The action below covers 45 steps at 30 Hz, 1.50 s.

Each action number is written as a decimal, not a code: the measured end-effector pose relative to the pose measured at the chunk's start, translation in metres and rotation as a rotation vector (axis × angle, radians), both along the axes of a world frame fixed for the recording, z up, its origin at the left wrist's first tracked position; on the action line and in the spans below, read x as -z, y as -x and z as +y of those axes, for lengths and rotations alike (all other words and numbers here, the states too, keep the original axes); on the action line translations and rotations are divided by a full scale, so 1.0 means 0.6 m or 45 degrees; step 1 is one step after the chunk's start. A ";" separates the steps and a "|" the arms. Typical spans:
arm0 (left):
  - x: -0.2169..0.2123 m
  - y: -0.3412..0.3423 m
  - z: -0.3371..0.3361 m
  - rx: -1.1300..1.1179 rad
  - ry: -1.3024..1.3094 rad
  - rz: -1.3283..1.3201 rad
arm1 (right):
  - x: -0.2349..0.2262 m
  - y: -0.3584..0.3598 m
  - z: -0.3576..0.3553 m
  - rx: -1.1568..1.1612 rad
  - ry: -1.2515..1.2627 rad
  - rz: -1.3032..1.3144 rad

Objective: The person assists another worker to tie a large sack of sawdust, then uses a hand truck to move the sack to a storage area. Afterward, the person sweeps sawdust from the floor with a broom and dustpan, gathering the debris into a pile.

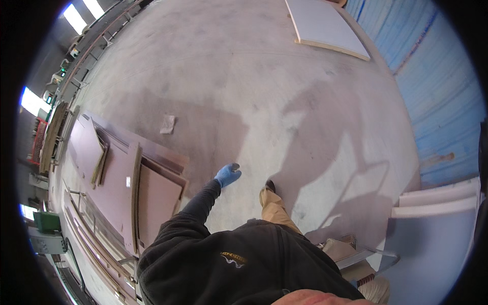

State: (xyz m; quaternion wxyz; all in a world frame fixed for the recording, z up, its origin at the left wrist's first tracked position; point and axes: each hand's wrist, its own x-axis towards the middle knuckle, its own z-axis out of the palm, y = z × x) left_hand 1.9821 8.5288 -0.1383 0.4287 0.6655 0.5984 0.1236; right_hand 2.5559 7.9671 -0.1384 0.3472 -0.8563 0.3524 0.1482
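Note:
My left hand (227,175) wears a blue glove and hangs out in front of me over the bare concrete floor (244,91). Its fingers are loosely curled and nothing is in it. It is nearest the right edge of a stack of brown wooden panels (117,188). My black sleeve (203,201) leads down to it. One tan trouser leg with a dark shoe (269,187) steps forward beside it. My right hand is out of view.
A white board (328,25) lies on the floor at the far side. A blue corrugated wall (437,91) runs along the right, with white panels (437,203) below it. A crumpled scrap (168,123) lies on the floor. A metal bar (366,256) shows at lower right.

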 end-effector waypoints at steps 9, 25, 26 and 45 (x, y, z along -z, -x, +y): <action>0.014 0.249 0.313 -0.450 0.429 0.296 | 0.034 0.087 0.936 -0.703 -0.122 0.073; 0.025 0.528 1.088 -0.559 0.371 0.125 | -0.058 0.264 1.534 -0.364 -0.047 -0.027; 0.031 0.537 1.157 -0.584 0.314 0.002 | -0.062 0.278 1.567 -0.322 -0.034 -0.045; 0.047 0.800 2.136 -0.956 0.896 -0.058 | -0.078 0.471 2.601 -0.090 -0.174 -0.197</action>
